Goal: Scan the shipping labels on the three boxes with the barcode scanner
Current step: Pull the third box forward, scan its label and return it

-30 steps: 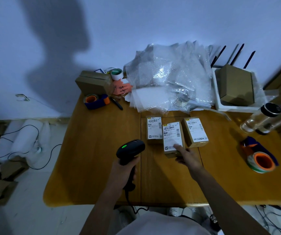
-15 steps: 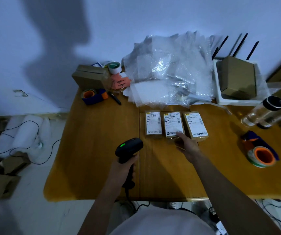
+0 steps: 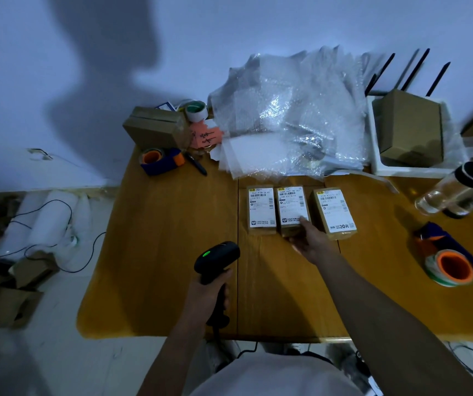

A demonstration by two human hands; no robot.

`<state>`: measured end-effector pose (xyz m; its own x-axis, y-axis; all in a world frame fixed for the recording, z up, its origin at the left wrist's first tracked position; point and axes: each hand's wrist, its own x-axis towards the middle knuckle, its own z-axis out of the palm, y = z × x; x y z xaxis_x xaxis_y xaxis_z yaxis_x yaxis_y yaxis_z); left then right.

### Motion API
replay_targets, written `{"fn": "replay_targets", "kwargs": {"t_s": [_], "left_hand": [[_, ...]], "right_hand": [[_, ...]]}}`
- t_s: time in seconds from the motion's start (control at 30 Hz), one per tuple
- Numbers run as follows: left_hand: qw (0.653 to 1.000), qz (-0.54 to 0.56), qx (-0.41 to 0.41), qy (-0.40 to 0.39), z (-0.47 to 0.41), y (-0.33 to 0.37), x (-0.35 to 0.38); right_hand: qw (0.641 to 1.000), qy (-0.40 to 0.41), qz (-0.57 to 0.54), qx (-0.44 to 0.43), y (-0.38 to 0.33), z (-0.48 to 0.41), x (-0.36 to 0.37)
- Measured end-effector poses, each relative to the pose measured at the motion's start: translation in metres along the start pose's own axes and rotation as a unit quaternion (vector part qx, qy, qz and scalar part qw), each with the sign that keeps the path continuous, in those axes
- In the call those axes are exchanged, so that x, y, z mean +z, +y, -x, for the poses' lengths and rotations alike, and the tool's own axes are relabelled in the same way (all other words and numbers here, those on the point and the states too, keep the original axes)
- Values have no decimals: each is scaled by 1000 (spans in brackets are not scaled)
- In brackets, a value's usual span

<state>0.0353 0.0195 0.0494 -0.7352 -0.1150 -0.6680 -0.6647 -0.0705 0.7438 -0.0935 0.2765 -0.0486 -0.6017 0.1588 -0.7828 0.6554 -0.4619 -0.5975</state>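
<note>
Three small brown boxes with white shipping labels lie side by side on the wooden table (image 3: 158, 252): the left box (image 3: 261, 208), the middle box (image 3: 290, 204) and the right box (image 3: 333, 211). My right hand (image 3: 308, 241) reaches forward, its fingertips resting on the near end of the middle box, index finger on the label. My left hand (image 3: 206, 292) grips the handle of the black barcode scanner (image 3: 216, 257), whose green light is lit. The scanner's head points toward the boxes from the near left, a short way from them.
A pile of bubble wrap (image 3: 286, 118) lies behind the boxes. Tape dispensers sit at the back left (image 3: 161, 160) and the right (image 3: 449, 264). A cardboard box (image 3: 155, 127) is at the back left, a white tray (image 3: 375, 155) holding a box at the back right, with clear bottles (image 3: 458, 190) beside it.
My right hand has pushed the middle box away from me, back into line with the other two, and stays on its near end. The scanner has hardly moved.
</note>
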Motion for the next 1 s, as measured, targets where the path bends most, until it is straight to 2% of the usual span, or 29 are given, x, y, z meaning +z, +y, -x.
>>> {"fn": "replay_targets", "kwargs": {"t_s": [0.33,0.7,0.93,1.0], "left_hand": [[999,5,-37,14,-1,-6,-6],[999,-27,-21,-11,-8,-3,2],[997,-54,-1,-46,-10,15,30],[996,-66,4,-64,-11,18,39]], "right_hand": [[998,21,60,-8,-3,-5,4],[990,36,136,-28,3,5,-8],[956,98,265,-80,-6,16,-31],[931,130,317,-123,-12,18,-39]]}}
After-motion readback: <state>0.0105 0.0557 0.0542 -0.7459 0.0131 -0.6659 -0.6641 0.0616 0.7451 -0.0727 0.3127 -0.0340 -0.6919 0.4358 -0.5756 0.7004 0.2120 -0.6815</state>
